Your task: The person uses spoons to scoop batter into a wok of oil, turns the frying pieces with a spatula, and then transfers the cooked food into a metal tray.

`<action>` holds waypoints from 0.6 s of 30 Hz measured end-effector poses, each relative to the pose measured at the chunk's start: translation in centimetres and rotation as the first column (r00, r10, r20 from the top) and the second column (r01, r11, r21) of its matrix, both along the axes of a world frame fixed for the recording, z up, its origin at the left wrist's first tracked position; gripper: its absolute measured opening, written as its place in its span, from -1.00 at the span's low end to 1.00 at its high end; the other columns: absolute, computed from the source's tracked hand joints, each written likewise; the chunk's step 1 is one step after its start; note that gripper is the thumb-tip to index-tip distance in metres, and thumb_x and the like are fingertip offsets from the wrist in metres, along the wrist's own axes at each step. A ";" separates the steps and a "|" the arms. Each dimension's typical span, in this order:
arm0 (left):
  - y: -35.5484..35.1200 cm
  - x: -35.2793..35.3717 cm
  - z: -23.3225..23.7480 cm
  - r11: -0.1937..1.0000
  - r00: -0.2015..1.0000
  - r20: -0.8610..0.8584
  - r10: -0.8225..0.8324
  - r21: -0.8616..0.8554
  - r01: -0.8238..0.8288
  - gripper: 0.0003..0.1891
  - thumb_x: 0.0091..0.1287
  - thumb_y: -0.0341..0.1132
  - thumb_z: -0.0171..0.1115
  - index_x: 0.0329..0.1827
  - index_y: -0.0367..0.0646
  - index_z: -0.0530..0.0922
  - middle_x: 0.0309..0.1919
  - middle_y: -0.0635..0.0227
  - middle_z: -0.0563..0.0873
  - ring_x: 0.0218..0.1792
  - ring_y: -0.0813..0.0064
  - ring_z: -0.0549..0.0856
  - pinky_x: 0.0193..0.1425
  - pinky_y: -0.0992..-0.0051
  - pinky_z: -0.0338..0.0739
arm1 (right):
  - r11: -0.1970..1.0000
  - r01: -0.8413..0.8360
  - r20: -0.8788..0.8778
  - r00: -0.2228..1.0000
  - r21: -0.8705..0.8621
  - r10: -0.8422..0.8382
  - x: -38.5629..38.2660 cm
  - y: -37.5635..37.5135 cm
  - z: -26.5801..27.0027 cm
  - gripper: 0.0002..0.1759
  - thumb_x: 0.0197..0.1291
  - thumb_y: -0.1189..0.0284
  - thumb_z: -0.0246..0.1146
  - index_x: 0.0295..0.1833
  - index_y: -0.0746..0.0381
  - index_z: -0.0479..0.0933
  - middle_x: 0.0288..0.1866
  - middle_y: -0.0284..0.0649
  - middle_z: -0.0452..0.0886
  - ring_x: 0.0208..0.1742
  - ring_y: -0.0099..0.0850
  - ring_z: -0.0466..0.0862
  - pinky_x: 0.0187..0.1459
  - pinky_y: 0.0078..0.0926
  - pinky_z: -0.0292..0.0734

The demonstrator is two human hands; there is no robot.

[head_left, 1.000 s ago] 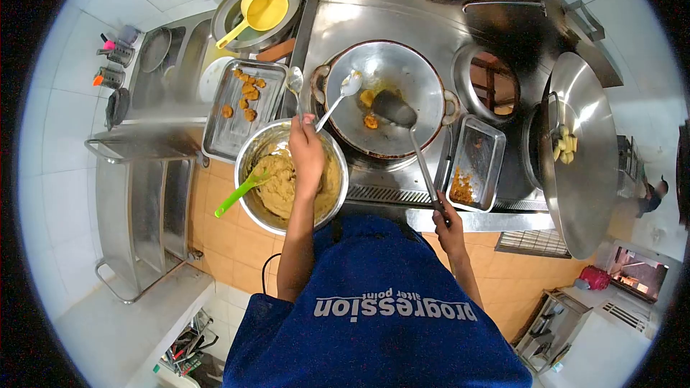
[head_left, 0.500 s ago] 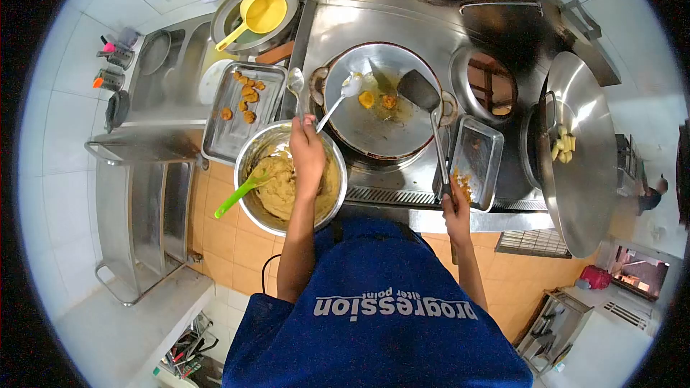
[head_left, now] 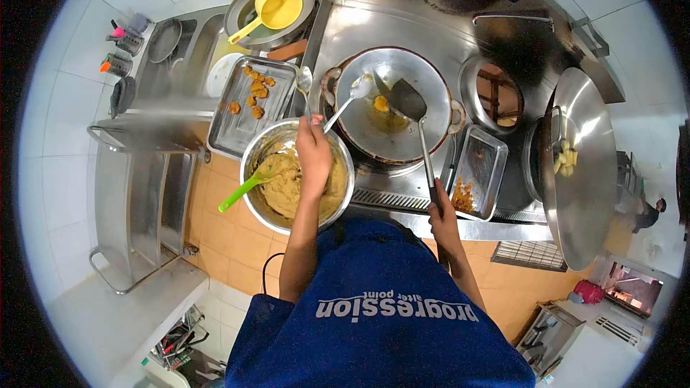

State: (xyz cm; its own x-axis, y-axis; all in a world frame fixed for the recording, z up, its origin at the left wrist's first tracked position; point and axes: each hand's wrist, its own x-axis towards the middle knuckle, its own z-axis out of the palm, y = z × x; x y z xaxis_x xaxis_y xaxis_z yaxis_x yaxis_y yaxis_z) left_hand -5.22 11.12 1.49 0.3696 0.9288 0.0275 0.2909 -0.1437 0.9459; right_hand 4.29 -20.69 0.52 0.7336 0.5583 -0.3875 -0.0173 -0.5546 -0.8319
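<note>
Remotely, I watched the left hand [head_left: 314,152] grip two silvery metal spoons [head_left: 361,87] and the right hand [head_left: 443,217] clasp a dark-bladed metal spatula [head_left: 410,103]; inside the round silvery wok [head_left: 359,134] lay a golden lump [head_left: 380,103], apparently frying, which I judged called for careful turning

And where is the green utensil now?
In the head view, the green utensil sticks out over the left rim of the metal bowl, left of the left hand.
</note>
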 end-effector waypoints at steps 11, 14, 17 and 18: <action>0.1 0.3 -0.3 1.000 1.000 0.011 -0.020 -0.019 0.020 -0.80 0.53 -0.40 -0.08 -0.10 -0.33 0.50 -0.40 0.10 0.58 -0.38 0.32 0.53 -0.21 0.37 0.43 | 0.995 -0.099 0.408 0.909 0.012 0.086 1.6 1.8 -0.9 -0.33 0.34 0.63 0.00 0.56 0.15 0.17 0.33 0.14 0.49 0.16 -0.04 0.63 0.12 -0.25 0.50; -0.2 0.3 0.6 0.996 1.000 -0.004 -0.022 -0.090 0.022 -0.80 0.54 -0.40 -0.09 -0.10 -0.32 0.49 -0.45 0.18 0.52 -0.43 0.41 0.48 -0.27 0.39 0.39 | 0.993 -0.111 0.434 0.893 -0.051 0.122 2.9 2.4 0.4 -0.33 0.32 0.61 0.02 0.55 0.10 0.20 0.18 0.20 0.57 0.02 0.04 0.68 0.06 -0.16 0.54; 0.0 0.4 -0.5 0.999 0.998 0.046 -0.034 0.005 0.034 -0.81 0.54 -0.39 -0.09 -0.10 -0.31 0.49 -0.49 0.25 0.48 -0.46 0.47 0.43 -0.33 0.40 0.34 | 0.957 -0.123 0.384 0.896 -0.263 0.221 5.0 3.6 3.9 -0.35 0.31 0.56 0.05 0.53 0.02 0.25 0.00 0.23 0.63 -0.07 0.13 0.68 0.02 -0.04 0.55; 0.0 0.4 -0.8 0.999 0.998 0.053 -0.030 0.026 0.028 -0.81 0.54 -0.39 -0.08 -0.11 -0.31 0.49 -0.50 0.25 0.48 -0.47 0.47 0.42 -0.33 0.40 0.34 | 0.899 -0.135 0.338 0.895 -0.416 0.291 5.8 3.8 4.7 -0.36 0.31 0.53 0.06 0.52 -0.04 0.28 -0.09 0.24 0.65 -0.11 0.16 0.68 -0.01 0.01 0.55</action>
